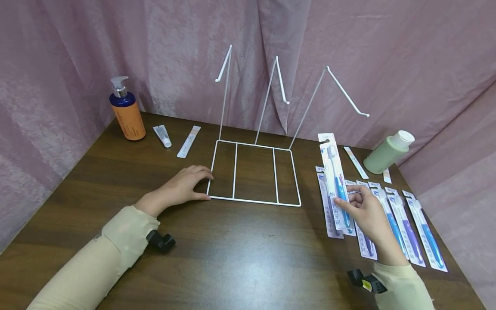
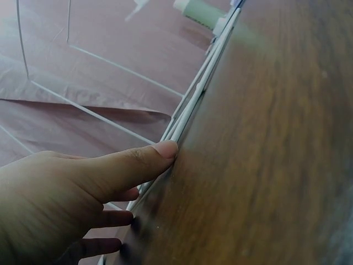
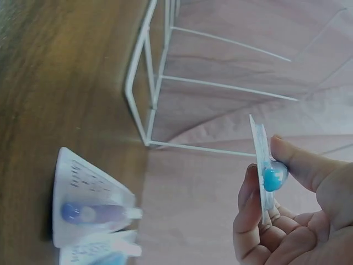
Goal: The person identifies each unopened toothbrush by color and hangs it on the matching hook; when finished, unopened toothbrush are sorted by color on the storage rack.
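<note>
A white wire display rack (image 1: 255,201) with three upright hooks stands mid-table. My left hand (image 1: 182,183) rests against its left side, the thumb touching the front corner and the fingertips near the side bar. In the left wrist view, the thumb (image 2: 132,163) lies on the frame's wire. My right hand (image 1: 364,211) pinches a blue toothbrush in its blister pack (image 1: 333,181), raised above the table right of the rack. Seen edge-on in the right wrist view, the pack (image 3: 263,171) sits between thumb and fingers. More packaged toothbrushes (image 1: 424,232), blue and purple, lie under and beside that hand.
An orange pump bottle (image 1: 129,118), a small tube (image 1: 162,136) and a slim white packet (image 1: 188,142) are at the back left. On the right, a green bottle (image 1: 387,153) lies tilted by another slim packet (image 1: 355,162). A pink curtain (image 1: 186,56) hangs behind the table.
</note>
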The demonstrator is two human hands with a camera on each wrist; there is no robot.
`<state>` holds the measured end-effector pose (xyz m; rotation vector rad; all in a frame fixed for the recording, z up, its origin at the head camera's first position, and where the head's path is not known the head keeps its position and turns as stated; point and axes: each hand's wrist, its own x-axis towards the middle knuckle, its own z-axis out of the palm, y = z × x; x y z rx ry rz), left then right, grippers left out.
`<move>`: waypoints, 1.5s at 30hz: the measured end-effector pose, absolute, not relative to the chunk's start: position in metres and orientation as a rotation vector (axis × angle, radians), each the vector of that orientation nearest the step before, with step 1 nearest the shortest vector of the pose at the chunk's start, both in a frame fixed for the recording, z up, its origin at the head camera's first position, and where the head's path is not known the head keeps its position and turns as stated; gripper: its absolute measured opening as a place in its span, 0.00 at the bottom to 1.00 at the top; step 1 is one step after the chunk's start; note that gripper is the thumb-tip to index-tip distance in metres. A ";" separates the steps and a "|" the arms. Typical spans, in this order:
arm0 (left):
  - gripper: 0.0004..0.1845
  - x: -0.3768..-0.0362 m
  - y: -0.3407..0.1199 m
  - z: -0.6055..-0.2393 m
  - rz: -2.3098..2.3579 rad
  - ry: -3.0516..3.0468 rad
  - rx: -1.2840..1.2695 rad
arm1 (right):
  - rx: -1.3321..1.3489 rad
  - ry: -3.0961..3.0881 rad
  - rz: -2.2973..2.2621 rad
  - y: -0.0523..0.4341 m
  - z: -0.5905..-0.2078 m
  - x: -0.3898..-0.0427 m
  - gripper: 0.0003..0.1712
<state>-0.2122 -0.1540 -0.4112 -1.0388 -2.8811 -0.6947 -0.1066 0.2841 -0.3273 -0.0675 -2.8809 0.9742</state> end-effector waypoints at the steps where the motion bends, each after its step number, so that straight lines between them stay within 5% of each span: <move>1: 0.28 -0.213 -0.154 -0.412 -0.695 -2.877 -1.040 | -0.074 -2.856 0.985 0.285 -0.326 -0.104 0.29; 18: 0.28 -0.213 -0.153 -0.412 -0.688 -2.866 -1.045 | -0.209 -2.334 1.191 0.283 -0.298 -0.073 0.25; 35: 0.28 -0.213 -0.154 -0.413 -0.671 -2.868 -1.026 | 0.336 -2.066 1.332 0.273 -0.298 -0.059 0.29; 45: 0.28 -0.212 -0.152 -0.413 -0.674 -2.865 -1.025 | 0.215 -2.159 1.221 0.271 -0.306 -0.070 0.35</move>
